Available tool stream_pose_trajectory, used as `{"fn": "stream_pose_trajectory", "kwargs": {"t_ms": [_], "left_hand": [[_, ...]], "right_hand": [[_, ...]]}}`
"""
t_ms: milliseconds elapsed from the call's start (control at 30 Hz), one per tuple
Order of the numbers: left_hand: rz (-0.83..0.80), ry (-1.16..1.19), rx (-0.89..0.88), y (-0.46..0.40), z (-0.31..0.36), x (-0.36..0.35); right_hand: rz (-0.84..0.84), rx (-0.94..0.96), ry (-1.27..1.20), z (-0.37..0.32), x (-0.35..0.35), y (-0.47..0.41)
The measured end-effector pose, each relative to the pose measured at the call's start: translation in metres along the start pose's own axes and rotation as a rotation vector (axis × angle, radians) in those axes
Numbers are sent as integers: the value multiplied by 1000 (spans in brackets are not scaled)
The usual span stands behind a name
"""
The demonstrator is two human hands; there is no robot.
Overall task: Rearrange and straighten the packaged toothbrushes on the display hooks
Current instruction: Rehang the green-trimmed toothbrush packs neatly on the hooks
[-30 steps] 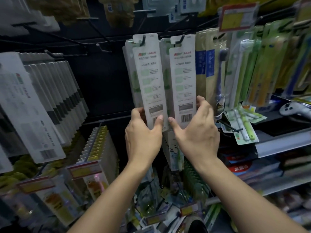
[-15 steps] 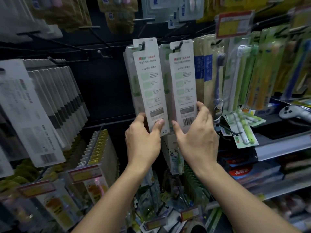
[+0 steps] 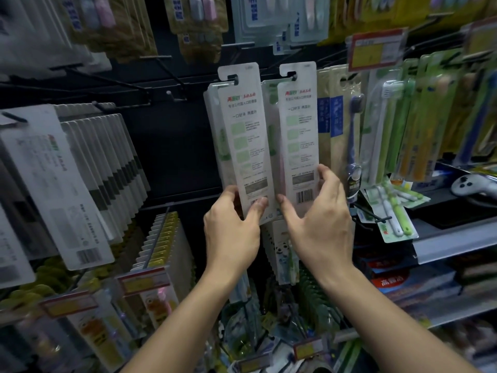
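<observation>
Two stacks of white toothbrush packs hang back-side out on neighbouring hooks. The left pack (image 3: 243,135) hangs from a black hook (image 3: 233,78); the right pack (image 3: 299,130) hangs from a hook (image 3: 291,75) beside it. My left hand (image 3: 232,227) pinches the bottom of the left stack, thumb on the front by the barcode. My right hand (image 3: 320,216) grips the lower end of the right stack, fingers around its right edge. Both stacks hang nearly upright, the left one tilted slightly.
A long row of white packs (image 3: 88,168) fills hooks at the left. Beige and green toothbrush packs (image 3: 390,125) hang close at the right, under a red price tag (image 3: 375,49). Yellow packs (image 3: 161,243) hang below left. A grey shelf edge (image 3: 454,246) juts out at the right.
Both hands stay on the bottoms of the two stacks. My right hand's fingers have spread a little wider along the right pack's edge. The view has tilted, so everything sits lower in frame.
</observation>
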State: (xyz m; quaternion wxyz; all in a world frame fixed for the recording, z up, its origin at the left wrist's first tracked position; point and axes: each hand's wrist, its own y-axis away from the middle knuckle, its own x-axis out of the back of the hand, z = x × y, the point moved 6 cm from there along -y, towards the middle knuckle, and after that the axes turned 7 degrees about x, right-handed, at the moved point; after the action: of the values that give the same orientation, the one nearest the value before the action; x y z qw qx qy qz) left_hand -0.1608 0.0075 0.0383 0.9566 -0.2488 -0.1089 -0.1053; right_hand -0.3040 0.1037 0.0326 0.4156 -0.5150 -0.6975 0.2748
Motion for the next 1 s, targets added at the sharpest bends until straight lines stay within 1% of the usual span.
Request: {"fn": "stream_pose_trajectory", "kwargs": {"t_ms": [100,200,367,467,533,633,767,833,900,1000], "left_hand": [[-25,4,-13,4,-2,3],[-15,0,-20,6,-5,8],[28,-51,-29,7,-11,14],[21,-74,-48,8,-14,14],[17,-91,-54,11,-17,14],[26,-3,-76,16,-13,16],[32,49,-113,17,-11,17],[-13,68,-95,15,-14,15],[-75,69,-74,15,-15,13],[-118,41,-110,20,-9,11]], "right_hand": [[-2,6,-68,5,2,1],[7,20,-91,7,6,2],[-56,32,-138,7,2,7],[-75,94,-141,5,-1,9],[-54,136,-144,2,-1,11],[-59,182,-168,-2,-2,13],[-198,136,-288,2,-14,19],[-248,101,-350,4,-18,22],[-265,72,-441,4,-19,24],[-268,20,-629,3,-18,24]]}}
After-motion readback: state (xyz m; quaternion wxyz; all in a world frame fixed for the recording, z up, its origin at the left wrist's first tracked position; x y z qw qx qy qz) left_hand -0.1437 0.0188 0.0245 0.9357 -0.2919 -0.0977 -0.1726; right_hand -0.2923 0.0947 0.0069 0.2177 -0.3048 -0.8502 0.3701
